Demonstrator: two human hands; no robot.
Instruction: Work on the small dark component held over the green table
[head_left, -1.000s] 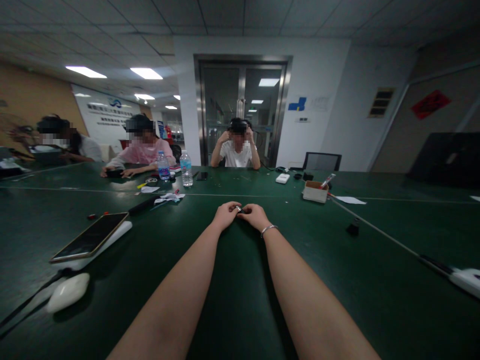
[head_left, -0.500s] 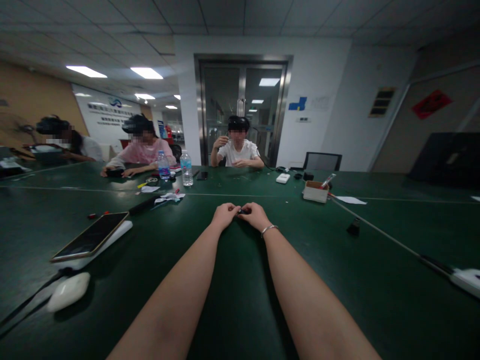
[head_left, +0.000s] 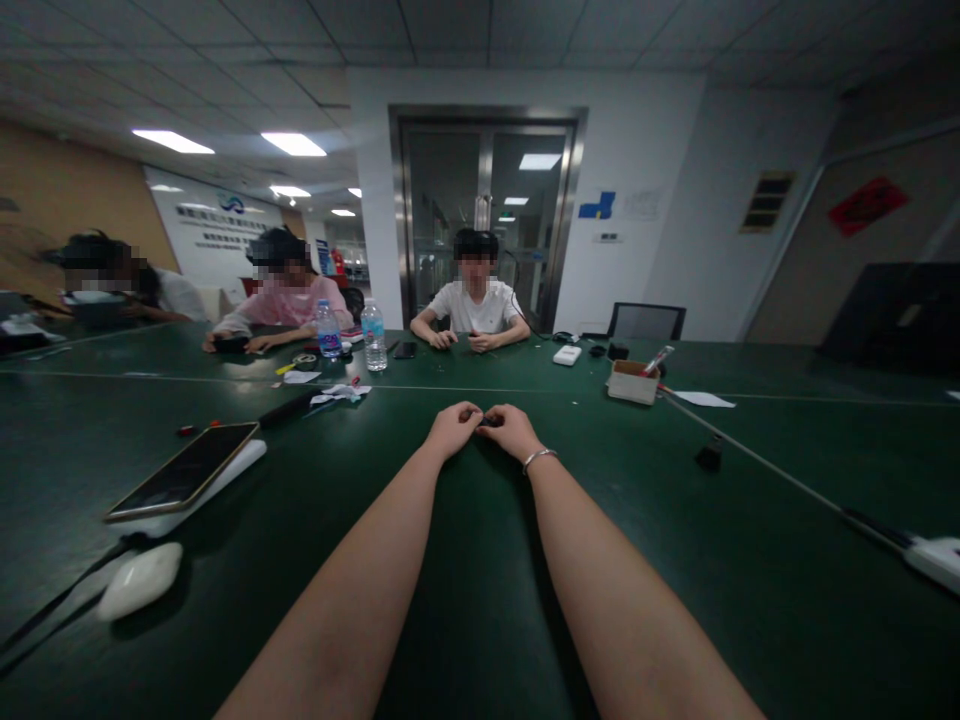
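Both my hands meet over the middle of the green table, thumbs and fingertips bent together. A small dark object shows between them, mostly covered by the fingers; its kind I cannot make out. My left hand closes on its left end. From the other side my right hand, with a silver bracelet at the wrist, pinches the same piece.
A phone and a white rounded case lie at left. Water bottles stand farther back. At right are a small box, a black clip and a cable. Several people sit around the table, one opposite.
My hands stay together, with only slight finger movement around the small dark object. The person opposite has lowered a raised hand to the table.
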